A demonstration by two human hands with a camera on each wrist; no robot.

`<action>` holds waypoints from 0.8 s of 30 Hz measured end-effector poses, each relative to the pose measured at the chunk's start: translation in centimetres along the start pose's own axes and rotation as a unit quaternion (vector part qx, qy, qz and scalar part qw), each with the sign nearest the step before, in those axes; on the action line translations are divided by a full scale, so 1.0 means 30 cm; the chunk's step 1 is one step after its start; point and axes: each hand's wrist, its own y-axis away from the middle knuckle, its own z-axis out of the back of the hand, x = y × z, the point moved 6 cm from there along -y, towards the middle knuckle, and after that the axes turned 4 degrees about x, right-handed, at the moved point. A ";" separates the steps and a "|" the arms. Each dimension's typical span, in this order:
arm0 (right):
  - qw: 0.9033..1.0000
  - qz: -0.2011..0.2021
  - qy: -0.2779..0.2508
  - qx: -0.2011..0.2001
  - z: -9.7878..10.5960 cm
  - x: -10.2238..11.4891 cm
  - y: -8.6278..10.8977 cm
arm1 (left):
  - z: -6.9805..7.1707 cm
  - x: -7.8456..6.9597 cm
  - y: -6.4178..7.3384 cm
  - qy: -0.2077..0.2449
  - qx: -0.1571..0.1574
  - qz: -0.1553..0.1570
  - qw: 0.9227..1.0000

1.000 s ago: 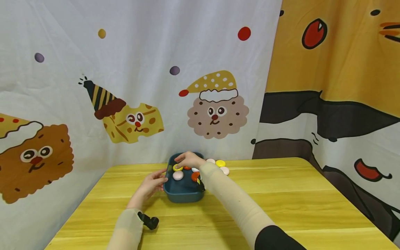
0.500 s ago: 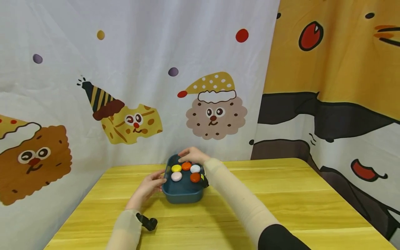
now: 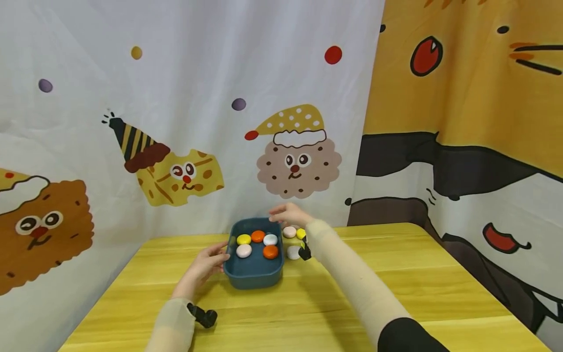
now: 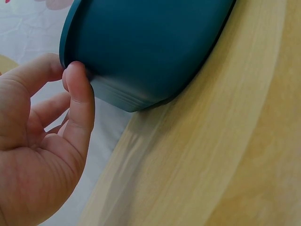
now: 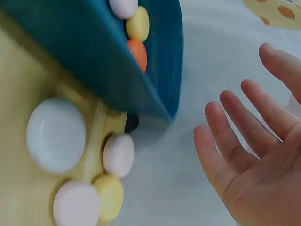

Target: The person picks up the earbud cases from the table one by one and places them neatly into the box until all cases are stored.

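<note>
A dark blue rectangular bin [image 3: 252,280] stands on the table. Smooth, rounded, pebble-like pieces lie inside its far half: a yellow piece [image 3: 244,239], a pale pink piece [image 3: 244,251], an orange piece [image 3: 257,236], a white piece [image 3: 270,239] and an orange-red piece [image 3: 270,252]. At the bin's left side, my left hand [image 3: 205,265] pinches the rim between thumb and forefinger, as the left wrist view shows. My right hand [image 3: 291,214] hovers beyond the bin's far right corner, fingers spread and holding nothing in the right wrist view.
Right of the bin several more pieces lie on the wooden table [image 3: 352,293]: a white one [image 5: 56,135], a pale pink one [image 5: 118,155], a yellow one [image 5: 111,197] and another pale one [image 5: 76,205]. A printed cloth [image 3: 198,73] hangs behind the table.
My right hand has moved from over the pieces inside the bin out past its far right corner, uncovering them. My left hand keeps to the rim. The view has shifted slightly.
</note>
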 end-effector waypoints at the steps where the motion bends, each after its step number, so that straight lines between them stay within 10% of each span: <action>1: 1.000 -0.002 0.002 -0.003 0.009 -0.008 0.010 | 0.000 0.002 0.000 0.001 -0.001 0.001 1.000; 24: 0.996 -0.024 -0.042 -0.078 0.121 -0.320 0.135 | -0.006 -0.007 0.007 -0.008 -0.001 0.006 1.000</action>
